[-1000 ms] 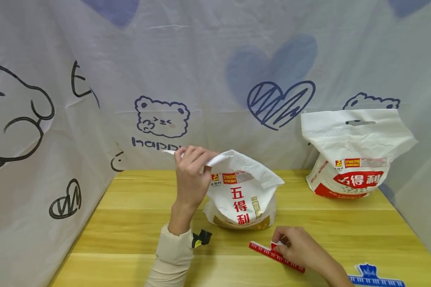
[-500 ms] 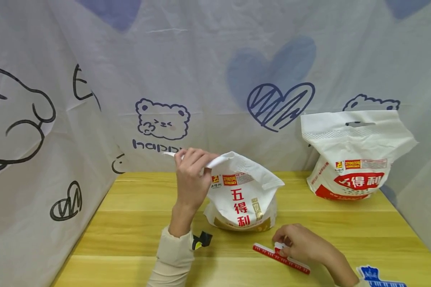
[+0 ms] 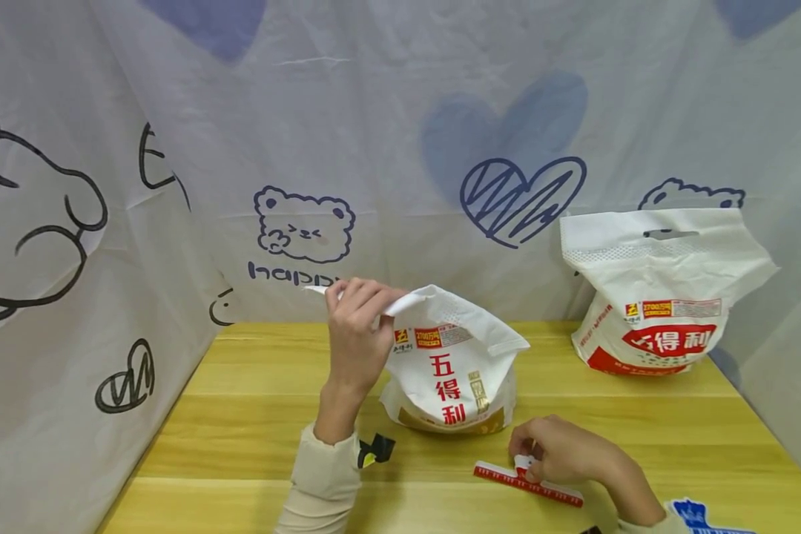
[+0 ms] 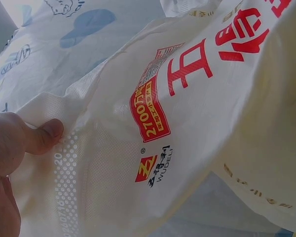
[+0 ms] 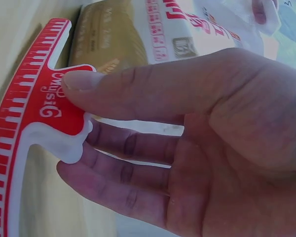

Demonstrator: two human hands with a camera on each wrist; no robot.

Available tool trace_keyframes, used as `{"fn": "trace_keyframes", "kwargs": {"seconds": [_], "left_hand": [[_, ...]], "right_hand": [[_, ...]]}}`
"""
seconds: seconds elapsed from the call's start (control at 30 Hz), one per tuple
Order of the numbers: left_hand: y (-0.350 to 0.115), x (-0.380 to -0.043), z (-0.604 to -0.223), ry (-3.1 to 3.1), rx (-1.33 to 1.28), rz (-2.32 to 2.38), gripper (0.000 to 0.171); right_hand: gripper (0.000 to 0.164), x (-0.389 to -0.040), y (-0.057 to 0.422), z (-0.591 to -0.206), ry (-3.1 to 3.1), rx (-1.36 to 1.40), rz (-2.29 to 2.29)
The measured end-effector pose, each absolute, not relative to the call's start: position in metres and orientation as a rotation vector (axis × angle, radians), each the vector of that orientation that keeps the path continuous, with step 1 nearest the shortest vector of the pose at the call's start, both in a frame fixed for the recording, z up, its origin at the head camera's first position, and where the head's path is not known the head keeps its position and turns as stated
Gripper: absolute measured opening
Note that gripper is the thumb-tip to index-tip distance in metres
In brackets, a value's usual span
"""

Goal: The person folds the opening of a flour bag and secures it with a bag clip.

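Observation:
My left hand (image 3: 360,334) grips the gathered top edge of a white flour bag (image 3: 450,363) with red lettering and a gold base, standing on the table. In the left wrist view the thumb (image 4: 49,133) presses on the bag's dotted seam, and the other fingers are mostly hidden. In front of the bag, my right hand (image 3: 564,452) pinches the tab of a long red clip (image 3: 494,472) with a piano-key pattern. The right wrist view shows the thumb (image 5: 84,81) on the face of the tab (image 5: 52,106), with the fingers behind it.
Another white flour bag (image 3: 667,311), with a handle slot, stands upright at the back right. A blue clip (image 3: 693,513) lies at the front right, partly hidden by the right sleeve. A printed cloth (image 3: 400,148) hangs behind the wooden table (image 3: 240,415).
My right hand and the red clip have shifted slightly to the right, and the right sleeve has come into view over part of the blue clip. My left hand keeps its grip on the bag.

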State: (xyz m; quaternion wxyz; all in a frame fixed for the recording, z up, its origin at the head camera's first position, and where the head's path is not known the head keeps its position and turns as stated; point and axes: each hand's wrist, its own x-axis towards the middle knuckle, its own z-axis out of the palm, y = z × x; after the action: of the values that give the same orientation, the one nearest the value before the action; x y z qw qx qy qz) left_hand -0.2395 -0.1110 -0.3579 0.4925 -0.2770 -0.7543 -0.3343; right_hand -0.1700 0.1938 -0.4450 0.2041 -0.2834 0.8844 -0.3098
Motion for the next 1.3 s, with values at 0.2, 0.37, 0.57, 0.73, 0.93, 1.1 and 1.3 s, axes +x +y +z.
{"fn": "trace_keyframes", "kwargs": {"seconds": [0.2, 0.37, 0.57, 0.73, 0.93, 1.1, 1.3], "left_hand": [[-0.11, -0.239, -0.36, -1.839, -0.667, -0.822, 0.026], [-0.111, -0.239, -0.362, -1.836, -0.668, -0.828, 0.024], [-0.111, -0.239, -0.361, -1.829, -0.666, -0.829, 0.024], [-0.113, -0.239, -0.361, -1.831, -0.659, -0.832, 0.024], [-0.112, -0.24, -0.362, -1.824, -0.663, -0.83, 0.024], [-0.11, -0.241, -0.361, -1.822, -0.668, -0.838, 0.025], [-0.109, -0.241, -0.361, -1.826, -0.661, -0.845, 0.026]], "right_hand": [[0.028, -0.17, 0.2, -0.437, 2.491, -0.749, -0.853], [0.024, -0.17, 0.206, -0.432, 2.519, -0.798, -0.866], [0.023, -0.173, 0.211, -0.43, 2.577, -0.872, -0.903], [0.021, -0.173, 0.211, -0.428, 2.614, -0.862, -0.918], [0.02, -0.172, 0.212, -0.427, 2.641, -0.861, -0.914], [0.022, -0.172, 0.215, -0.425, 2.667, -0.847, -0.906], [0.021, -0.172, 0.215, -0.425, 2.69, -0.846, -0.896]]}}
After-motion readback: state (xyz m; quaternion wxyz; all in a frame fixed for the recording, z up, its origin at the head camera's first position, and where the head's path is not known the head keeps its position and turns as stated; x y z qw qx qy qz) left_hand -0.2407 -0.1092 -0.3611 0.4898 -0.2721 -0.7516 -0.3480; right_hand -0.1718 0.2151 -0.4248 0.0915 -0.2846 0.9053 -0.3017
